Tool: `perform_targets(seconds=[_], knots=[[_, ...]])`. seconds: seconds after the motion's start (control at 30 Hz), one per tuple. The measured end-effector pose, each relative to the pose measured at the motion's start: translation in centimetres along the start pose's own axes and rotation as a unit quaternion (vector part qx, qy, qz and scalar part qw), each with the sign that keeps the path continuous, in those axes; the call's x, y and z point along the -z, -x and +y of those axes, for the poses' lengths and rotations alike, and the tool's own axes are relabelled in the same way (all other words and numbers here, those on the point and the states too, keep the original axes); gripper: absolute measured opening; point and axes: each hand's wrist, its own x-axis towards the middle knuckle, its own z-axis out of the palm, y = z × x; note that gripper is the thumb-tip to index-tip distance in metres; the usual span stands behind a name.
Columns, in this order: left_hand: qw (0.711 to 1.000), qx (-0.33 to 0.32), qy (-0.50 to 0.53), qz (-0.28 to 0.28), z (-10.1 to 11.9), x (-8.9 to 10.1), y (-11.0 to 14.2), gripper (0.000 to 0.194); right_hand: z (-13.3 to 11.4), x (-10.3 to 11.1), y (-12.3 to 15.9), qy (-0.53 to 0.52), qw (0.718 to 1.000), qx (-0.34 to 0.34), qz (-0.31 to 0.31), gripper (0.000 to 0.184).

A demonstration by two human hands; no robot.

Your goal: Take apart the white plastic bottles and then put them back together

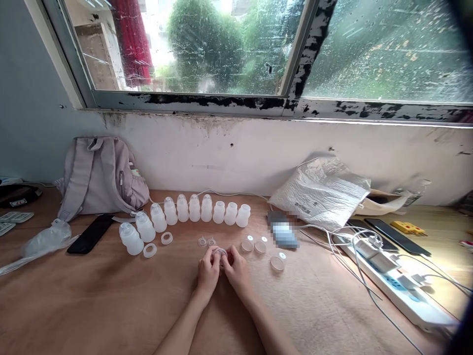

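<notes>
My left hand (209, 271) and my right hand (235, 270) meet at the middle of the table, fingers pinched together around a small whitish ring (221, 251). Fingers cover much of the ring, so whatever sits inside it cannot be made out. Just beyond my left hand lie two small clear bottle nipples (207, 241). To the right of my right hand are three clear round caps (277, 264), each with a small white disc (282, 256) by it. Two white collar rings (150, 250) rest flat on the left, near the bottles.
Several frosted baby bottles (182, 208) stand in a curved row, some topped, three at the right open. A black phone (90, 235) and grey backpack (101, 177) are left. A silver bag (323, 190), loose cables and a power strip (399, 286) occupy the right.
</notes>
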Motion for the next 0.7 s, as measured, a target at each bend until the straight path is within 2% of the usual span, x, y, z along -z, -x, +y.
perform_targets(seconds=[0.1, 0.23, 0.47, 0.7], knots=[[1.000, 0.012, 0.026, 0.003, 0.0, 0.3, -0.4, 0.024, -0.1, 0.0, -0.1, -0.090, 0.995, -0.019, -0.037, 0.022], [0.992, 0.053, 0.113, 0.003, 0.1, 0.6, -0.7, 0.026, 0.4, -0.3, -0.5, -0.223, 0.967, -0.096, -0.081, 0.033], [0.964, 0.145, 0.220, -0.022, 0.3, 0.4, -0.7, 0.026, 1.4, -0.2, -1.2, -0.262, 0.943, -0.141, -0.148, 0.038], [0.956, 0.158, 0.239, -0.059, 0.5, 0.6, -0.6, 0.038, 0.9, 0.5, -1.1, -0.295, 0.922, -0.175, -0.177, 0.035]])
